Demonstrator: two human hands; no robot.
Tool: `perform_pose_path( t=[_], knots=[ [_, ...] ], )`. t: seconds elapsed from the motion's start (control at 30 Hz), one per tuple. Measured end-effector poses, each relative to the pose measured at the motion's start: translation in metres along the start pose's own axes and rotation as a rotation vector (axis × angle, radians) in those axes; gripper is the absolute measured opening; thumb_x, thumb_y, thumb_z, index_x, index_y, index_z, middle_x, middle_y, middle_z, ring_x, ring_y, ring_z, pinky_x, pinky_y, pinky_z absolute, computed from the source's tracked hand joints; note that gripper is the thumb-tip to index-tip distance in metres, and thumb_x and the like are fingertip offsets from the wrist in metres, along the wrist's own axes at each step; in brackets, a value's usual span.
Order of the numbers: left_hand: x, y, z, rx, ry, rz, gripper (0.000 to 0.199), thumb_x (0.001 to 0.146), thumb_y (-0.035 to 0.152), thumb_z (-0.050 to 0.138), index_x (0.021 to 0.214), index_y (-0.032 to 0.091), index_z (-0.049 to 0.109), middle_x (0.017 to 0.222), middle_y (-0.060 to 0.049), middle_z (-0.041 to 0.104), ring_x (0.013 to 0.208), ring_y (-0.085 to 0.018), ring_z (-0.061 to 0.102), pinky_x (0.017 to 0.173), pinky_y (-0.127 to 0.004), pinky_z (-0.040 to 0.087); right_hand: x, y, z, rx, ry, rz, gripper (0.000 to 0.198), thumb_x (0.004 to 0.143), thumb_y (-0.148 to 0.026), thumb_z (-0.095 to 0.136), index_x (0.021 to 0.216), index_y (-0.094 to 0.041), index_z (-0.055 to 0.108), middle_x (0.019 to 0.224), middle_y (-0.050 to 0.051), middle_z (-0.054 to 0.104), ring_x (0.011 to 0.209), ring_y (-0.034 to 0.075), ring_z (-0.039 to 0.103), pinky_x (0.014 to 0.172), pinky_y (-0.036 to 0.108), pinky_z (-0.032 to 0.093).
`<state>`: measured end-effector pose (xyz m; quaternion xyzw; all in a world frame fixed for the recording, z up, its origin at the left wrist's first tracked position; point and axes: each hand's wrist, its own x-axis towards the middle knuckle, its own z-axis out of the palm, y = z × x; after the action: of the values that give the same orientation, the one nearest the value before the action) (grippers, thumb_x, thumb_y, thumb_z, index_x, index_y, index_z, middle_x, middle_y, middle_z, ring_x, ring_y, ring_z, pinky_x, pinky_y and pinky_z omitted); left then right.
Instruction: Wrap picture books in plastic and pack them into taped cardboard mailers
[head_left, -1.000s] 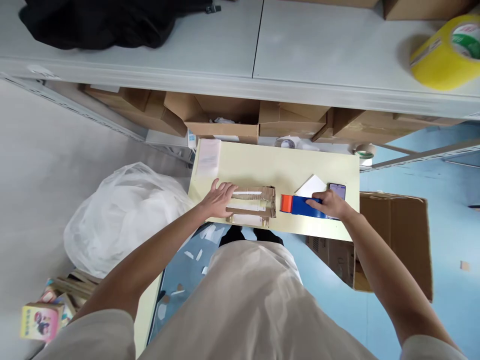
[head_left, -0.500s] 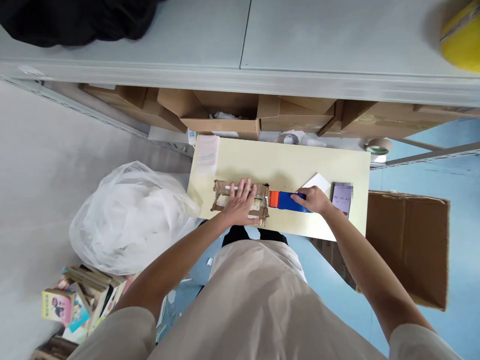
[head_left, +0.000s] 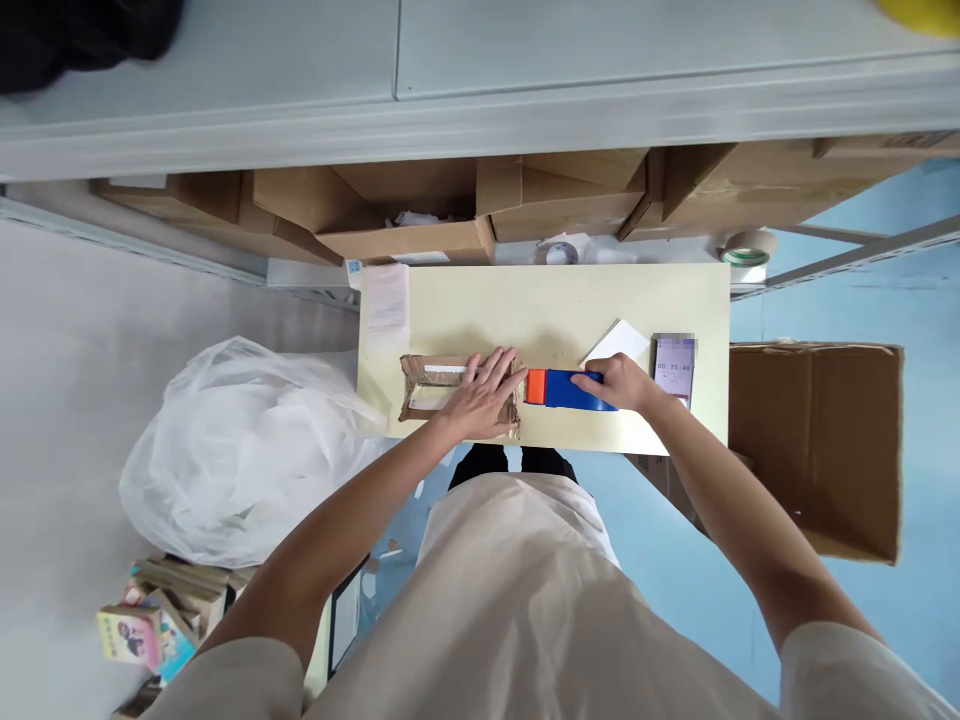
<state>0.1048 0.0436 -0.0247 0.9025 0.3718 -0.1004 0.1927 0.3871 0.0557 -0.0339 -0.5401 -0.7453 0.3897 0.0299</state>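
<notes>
A small parcel wrapped in brown cardboard [head_left: 409, 381], with shiny clear tape and a pale label on it, lies on the cream table. My left hand [head_left: 484, 397] presses on its right end, fingers spread, one fingertip close to the orange tip of a tape dispenser. My right hand [head_left: 619, 382] grips that blue and orange tape dispenser [head_left: 564, 388] from its right side. The dispenser's orange end faces the parcel's right edge; whether tape joins them I cannot tell. The underside of the dispenser is hidden.
White papers [head_left: 618, 342] and a phone showing a timer [head_left: 674, 367] lie to the right. An open carton [head_left: 814, 450] stands beyond. A shelf with cardboard boxes [head_left: 409, 240] borders the back. A white plastic bag [head_left: 244, 450] and books [head_left: 180, 605] are at left.
My left hand has slid rightward over the parcel to its right end, uncovering more of the left part. My right hand still grips the tape dispenser. The whole view has shifted.
</notes>
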Motion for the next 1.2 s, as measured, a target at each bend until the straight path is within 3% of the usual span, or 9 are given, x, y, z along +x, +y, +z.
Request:
perform_pose_path(
  t=[0.17, 0.43, 0.53, 0.7, 0.8, 0.93, 1.0, 1.07, 1.2],
  knots=[
    [0.001, 0.0, 0.001, -0.016, 0.017, -0.012, 0.082, 0.074, 0.053, 0.061, 0.142, 0.017, 0.031, 0.155, -0.018, 0.011, 0.142, -0.034, 0.008, 0.111, -0.055, 0.001, -0.028, 0.006, -0.02, 0.019, -0.004, 0.003, 0.053, 0.085, -0.062, 0.034, 0.052, -0.021, 0.041, 0.045, -0.002, 0.04, 0.041, 0.01, 0.035, 0.046, 0.026, 0.028],
    [-0.001, 0.002, 0.003, 0.01, 0.07, -0.003, 0.081, 0.076, 0.052, 0.059, 0.143, 0.018, 0.029, 0.154, -0.017, 0.014, 0.142, -0.034, 0.01, 0.112, -0.054, 0.004, -0.034, -0.007, -0.025, -0.207, -0.088, 0.07, 0.053, 0.087, -0.061, 0.033, 0.067, -0.019, 0.06, 0.053, 0.003, 0.054, 0.048, 0.015, 0.049, 0.051, 0.027, 0.032],
    [-0.001, 0.005, 0.004, 0.032, 0.087, 0.001, 0.082, 0.076, 0.051, 0.058, 0.144, 0.017, 0.028, 0.153, -0.019, 0.016, 0.142, -0.035, 0.011, 0.111, -0.056, 0.005, -0.026, -0.033, -0.024, -0.344, -0.066, 0.197, 0.054, 0.085, -0.062, 0.038, 0.072, -0.017, 0.065, 0.063, 0.01, 0.062, 0.059, 0.021, 0.058, 0.055, 0.029, 0.035],
    [-0.004, 0.009, 0.0, 0.072, 0.12, 0.047, 0.058, 0.076, 0.047, 0.061, 0.126, 0.018, 0.051, 0.151, -0.019, 0.024, 0.141, -0.037, 0.014, 0.109, -0.06, 0.009, -0.007, -0.101, -0.017, -0.491, -0.009, 0.35, 0.056, 0.086, -0.057, 0.039, 0.077, -0.012, 0.07, 0.074, 0.019, 0.066, 0.071, 0.028, 0.064, 0.06, 0.033, 0.041],
    [-0.006, 0.011, -0.004, 0.083, 0.151, 0.048, 0.05, 0.076, 0.043, 0.061, 0.12, 0.019, 0.055, 0.149, -0.018, 0.028, 0.139, -0.037, 0.017, 0.109, -0.06, 0.011, 0.001, -0.131, -0.005, -0.493, 0.013, 0.358, 0.044, 0.09, -0.041, 0.039, 0.081, -0.01, 0.07, 0.076, 0.021, 0.067, 0.072, 0.03, 0.065, 0.061, 0.036, 0.042],
    [-0.007, 0.012, -0.005, 0.081, 0.166, 0.044, 0.044, 0.076, 0.042, 0.061, 0.113, 0.019, 0.059, 0.147, -0.019, 0.031, 0.137, -0.039, 0.021, 0.107, -0.062, 0.012, -0.007, -0.141, 0.019, -0.499, -0.013, 0.323, 0.032, 0.089, -0.027, 0.041, 0.083, -0.011, 0.069, 0.078, 0.02, 0.069, 0.075, 0.031, 0.066, 0.064, 0.039, 0.042],
    [-0.006, 0.011, -0.004, 0.061, 0.163, 0.04, 0.047, 0.074, 0.044, 0.063, 0.114, 0.019, 0.059, 0.147, -0.02, 0.03, 0.137, -0.04, 0.02, 0.106, -0.063, 0.013, -0.021, -0.136, 0.03, -0.446, 0.035, 0.351, 0.037, 0.091, -0.034, 0.039, 0.081, -0.013, 0.068, 0.076, 0.018, 0.069, 0.072, 0.029, 0.066, 0.062, 0.036, 0.041],
    [-0.004, 0.009, -0.003, 0.015, 0.151, 0.048, 0.059, 0.071, 0.047, 0.065, 0.122, 0.019, 0.054, 0.149, -0.021, 0.026, 0.138, -0.04, 0.017, 0.106, -0.063, 0.012, -0.039, -0.127, 0.038, -0.38, 0.165, 0.456, 0.047, 0.092, -0.047, 0.034, 0.081, -0.015, 0.066, 0.075, 0.017, 0.068, 0.07, 0.027, 0.065, 0.059, 0.032, 0.039],
    [-0.01, -0.003, -0.009, -0.121, 0.138, 0.085, 0.096, 0.07, 0.061, 0.062, 0.144, 0.014, 0.023, 0.153, -0.026, 0.004, 0.14, -0.042, 0.002, 0.105, -0.064, 0.015, -0.074, -0.097, 0.056, -0.219, 0.402, 0.705, 0.047, 0.092, -0.049, 0.027, 0.088, -0.016, 0.06, 0.074, 0.013, 0.067, 0.066, 0.023, 0.063, 0.055, 0.029, 0.035]
  ],
)
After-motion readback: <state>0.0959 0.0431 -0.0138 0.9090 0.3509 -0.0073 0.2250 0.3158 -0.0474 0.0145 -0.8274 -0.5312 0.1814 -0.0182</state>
